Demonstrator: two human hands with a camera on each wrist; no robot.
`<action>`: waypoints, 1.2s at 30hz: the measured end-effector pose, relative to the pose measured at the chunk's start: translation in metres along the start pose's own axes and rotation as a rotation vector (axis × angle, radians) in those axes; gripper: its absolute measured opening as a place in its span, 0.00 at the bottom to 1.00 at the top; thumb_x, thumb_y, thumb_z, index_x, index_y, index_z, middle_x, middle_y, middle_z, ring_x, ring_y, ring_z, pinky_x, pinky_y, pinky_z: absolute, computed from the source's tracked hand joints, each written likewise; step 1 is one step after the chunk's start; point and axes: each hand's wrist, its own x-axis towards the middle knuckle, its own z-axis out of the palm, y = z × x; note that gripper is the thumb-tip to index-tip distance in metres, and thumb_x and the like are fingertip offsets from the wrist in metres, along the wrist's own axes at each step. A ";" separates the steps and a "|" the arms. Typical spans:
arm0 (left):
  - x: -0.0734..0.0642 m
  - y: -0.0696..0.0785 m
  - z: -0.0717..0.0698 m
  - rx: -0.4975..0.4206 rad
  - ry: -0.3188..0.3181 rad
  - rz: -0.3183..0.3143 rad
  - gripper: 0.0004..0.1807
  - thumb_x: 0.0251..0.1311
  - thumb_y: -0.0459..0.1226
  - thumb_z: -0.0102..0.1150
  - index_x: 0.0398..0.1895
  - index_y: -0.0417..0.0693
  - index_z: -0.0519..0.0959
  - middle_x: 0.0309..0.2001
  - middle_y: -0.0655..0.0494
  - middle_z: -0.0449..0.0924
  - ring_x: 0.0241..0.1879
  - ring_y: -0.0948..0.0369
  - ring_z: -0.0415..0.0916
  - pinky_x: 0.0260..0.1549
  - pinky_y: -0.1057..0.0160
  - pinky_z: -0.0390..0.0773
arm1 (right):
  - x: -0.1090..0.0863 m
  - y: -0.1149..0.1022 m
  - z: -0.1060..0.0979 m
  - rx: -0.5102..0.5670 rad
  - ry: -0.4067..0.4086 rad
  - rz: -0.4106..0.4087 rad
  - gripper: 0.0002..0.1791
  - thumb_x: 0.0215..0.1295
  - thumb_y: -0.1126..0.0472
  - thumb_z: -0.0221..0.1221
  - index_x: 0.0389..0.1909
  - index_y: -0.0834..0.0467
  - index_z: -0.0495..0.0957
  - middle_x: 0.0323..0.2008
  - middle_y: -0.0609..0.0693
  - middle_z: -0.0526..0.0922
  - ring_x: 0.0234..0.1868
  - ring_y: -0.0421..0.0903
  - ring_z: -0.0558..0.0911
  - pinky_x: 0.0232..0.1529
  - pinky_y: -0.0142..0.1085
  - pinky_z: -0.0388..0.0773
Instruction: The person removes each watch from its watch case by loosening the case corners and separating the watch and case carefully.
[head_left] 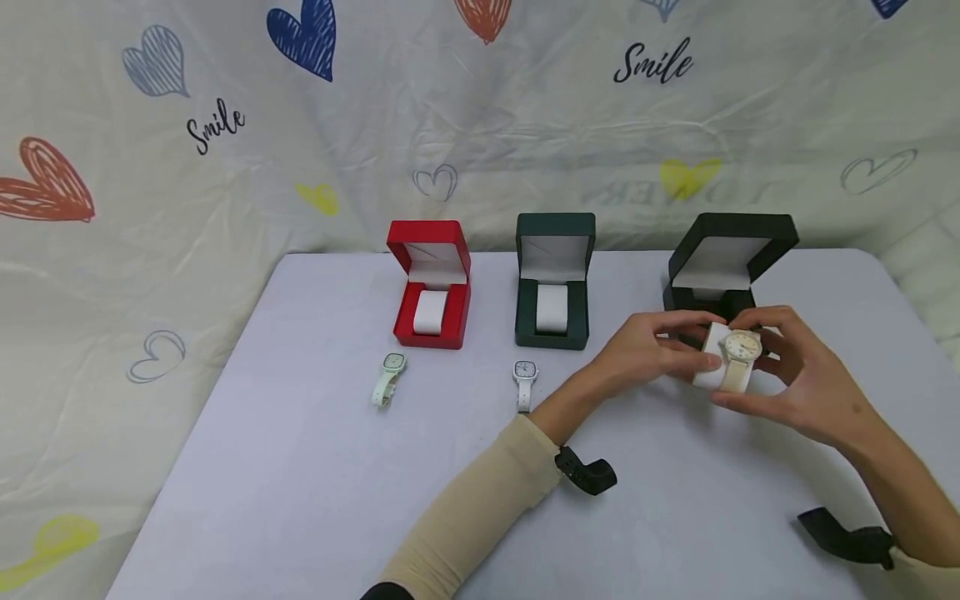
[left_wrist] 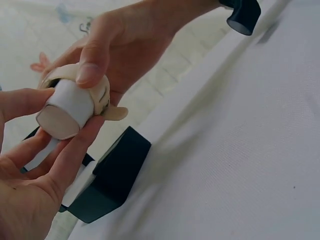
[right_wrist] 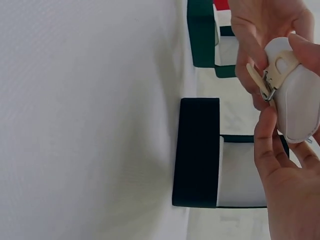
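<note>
Both hands hold a white watch cushion (head_left: 708, 354) above the table, in front of the black box (head_left: 772, 250). A wristwatch (head_left: 742, 346) with a cream strap and a pale dial goes round the cushion. My left hand (head_left: 641, 350) pinches the cushion's left end between thumb and fingers. From the other side my right hand (head_left: 806, 375) grips the watch and cushion, its thumb below and fingers above in the head view. The right wrist view shows the strap's buckle (right_wrist: 270, 90) against the cushion, with the strap's loose end sticking out.
Red (head_left: 453, 333), green (head_left: 577, 333) and black watch boxes stand with lids up along the table's back; the red and green hold white cushions. A pale green watch (head_left: 388, 379) and a white watch (head_left: 525, 383) lie before the first two.
</note>
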 end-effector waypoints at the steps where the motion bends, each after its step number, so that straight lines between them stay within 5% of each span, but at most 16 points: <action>1: 0.000 -0.001 0.000 -0.007 0.005 -0.005 0.26 0.63 0.31 0.70 0.65 0.53 0.80 0.47 0.66 0.83 0.37 0.71 0.85 0.39 0.67 0.88 | 0.000 0.000 0.001 -0.013 0.000 0.007 0.51 0.29 0.90 0.73 0.61 0.76 0.63 0.57 0.52 0.72 0.50 0.39 0.80 0.50 0.18 0.78; 11: -0.001 -0.004 0.000 -0.029 0.049 -0.040 0.24 0.62 0.33 0.71 0.62 0.57 0.83 0.45 0.68 0.83 0.35 0.69 0.86 0.39 0.69 0.86 | 0.002 0.000 0.004 -0.055 -0.008 0.022 0.50 0.31 0.90 0.73 0.60 0.74 0.61 0.56 0.50 0.70 0.43 0.38 0.80 0.48 0.18 0.79; 28: 0.000 -0.008 -0.001 -0.191 0.138 0.008 0.27 0.60 0.27 0.70 0.65 0.47 0.82 0.43 0.64 0.85 0.35 0.69 0.86 0.34 0.67 0.87 | 0.001 -0.001 0.014 -0.253 0.071 -0.061 0.54 0.32 0.87 0.73 0.70 0.66 0.71 0.62 0.43 0.75 0.55 0.32 0.78 0.51 0.13 0.77; 36: 0.000 -0.008 -0.002 -0.172 0.138 0.009 0.27 0.61 0.28 0.70 0.65 0.48 0.82 0.43 0.63 0.86 0.35 0.69 0.86 0.35 0.66 0.88 | 0.000 -0.004 0.015 -0.245 0.047 -0.075 0.56 0.33 0.89 0.70 0.73 0.66 0.69 0.65 0.46 0.73 0.58 0.32 0.76 0.53 0.13 0.76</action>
